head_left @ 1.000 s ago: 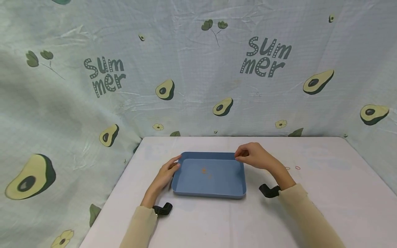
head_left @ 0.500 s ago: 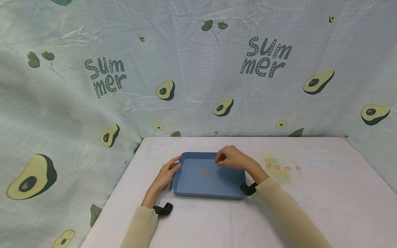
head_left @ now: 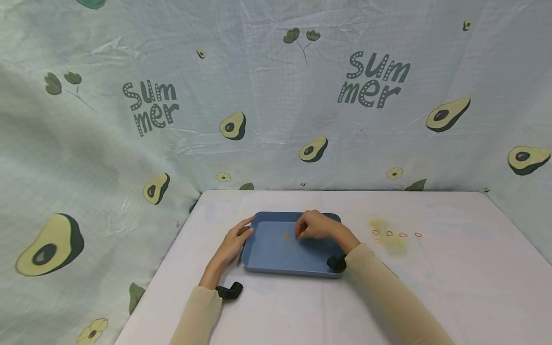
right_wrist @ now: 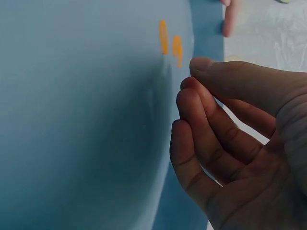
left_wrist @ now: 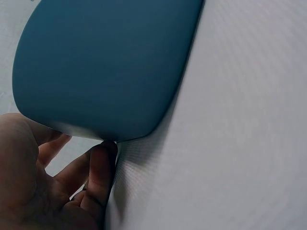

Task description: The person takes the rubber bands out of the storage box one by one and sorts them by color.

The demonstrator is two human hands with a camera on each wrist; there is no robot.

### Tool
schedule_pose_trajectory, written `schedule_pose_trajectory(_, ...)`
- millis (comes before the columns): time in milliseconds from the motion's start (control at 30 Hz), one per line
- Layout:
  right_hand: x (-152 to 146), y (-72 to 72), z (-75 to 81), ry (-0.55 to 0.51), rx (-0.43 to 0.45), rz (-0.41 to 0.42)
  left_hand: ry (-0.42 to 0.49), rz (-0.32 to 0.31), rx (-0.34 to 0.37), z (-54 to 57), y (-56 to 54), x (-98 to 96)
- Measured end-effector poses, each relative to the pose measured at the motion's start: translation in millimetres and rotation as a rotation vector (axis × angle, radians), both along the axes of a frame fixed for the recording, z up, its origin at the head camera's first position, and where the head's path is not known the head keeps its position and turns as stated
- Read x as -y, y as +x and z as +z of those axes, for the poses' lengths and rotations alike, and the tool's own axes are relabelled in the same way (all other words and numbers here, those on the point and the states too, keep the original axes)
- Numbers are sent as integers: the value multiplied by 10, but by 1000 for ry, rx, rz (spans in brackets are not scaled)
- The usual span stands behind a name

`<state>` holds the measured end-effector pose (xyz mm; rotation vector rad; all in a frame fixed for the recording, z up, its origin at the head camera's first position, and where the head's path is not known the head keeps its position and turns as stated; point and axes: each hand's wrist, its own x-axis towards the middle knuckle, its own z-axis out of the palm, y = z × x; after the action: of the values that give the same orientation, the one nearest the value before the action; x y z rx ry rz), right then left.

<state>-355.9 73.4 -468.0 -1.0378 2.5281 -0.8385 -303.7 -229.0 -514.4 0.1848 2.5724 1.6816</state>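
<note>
A shallow blue rectangular tray [head_left: 269, 261] lies on the table. My left hand [head_left: 230, 242] holds its left rim near the far corner, and in the left wrist view bent fingers touch the tray's outer edge. Low over the tray's middle is my right hand [head_left: 316, 226], fingers loosely curled and thumb close to the index fingertip. In the right wrist view nothing shows between those fingertips. Just beyond them, on the tray floor, lie small orange loops [right_wrist: 163, 37], seemingly rubber bands; another orange loop [right_wrist: 177, 48] is beside the first.
To the right of the tray, several small red rings [head_left: 390, 235] form a row on the white table [head_left: 465, 268]. A faint orange ring [head_left: 377, 241] lies below the leftmost. A yellowish stain [head_left: 394, 247] marks the cloth there. Behind hangs an avocado-print curtain [head_left: 267, 158].
My right hand has moved left from the tray's far right corner to its middle and come down toward the orange loops. My left hand stays at the tray's rim.
</note>
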Motion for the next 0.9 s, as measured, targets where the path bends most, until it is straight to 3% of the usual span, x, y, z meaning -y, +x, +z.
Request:
schedule_pose_trajectory(133,9,-35,-53,8,1,16,-4,8,9,8,-10,-19)
schedule_pose_trajectory(233,15,-46,-91,11,11,17,-2,10,16,77,30,-49)
schedule_pose_trajectory(467,32,-22,-115,12,45,16,-17,16,17,-15,-7,-5)
schedule_pose_trajectory(900,24,-15,-126,-24,57,14,-7,18,17,8,6,-29)
